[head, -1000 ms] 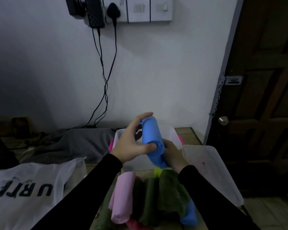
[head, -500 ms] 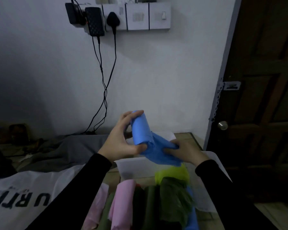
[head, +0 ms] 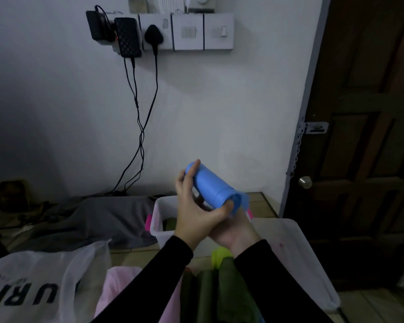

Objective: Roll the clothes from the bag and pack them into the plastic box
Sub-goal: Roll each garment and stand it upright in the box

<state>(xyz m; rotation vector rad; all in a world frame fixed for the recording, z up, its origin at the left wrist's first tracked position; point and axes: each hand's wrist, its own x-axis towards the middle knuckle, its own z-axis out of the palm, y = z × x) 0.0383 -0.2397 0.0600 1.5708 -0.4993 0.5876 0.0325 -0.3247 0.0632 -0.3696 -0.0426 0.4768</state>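
both hands clasp the blue roll (head: 210,186) so it can't unwind
left hand (head: 194,213) wraps its side, right hand (head: 233,231) cups the loose end, above the plastic box (head: 158,220)

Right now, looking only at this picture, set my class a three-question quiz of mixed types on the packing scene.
1. True or false: the blue roll is lying in the box.
2. Which hand has its thumb across the lower end of the roll? A. left hand B. right hand C. neither
3. Fill in: the white bag lies to the person's ____.

Key
1. False: both hands hold it up above the box.
2. A. The right hand supports the roll from beneath.
3. Left.
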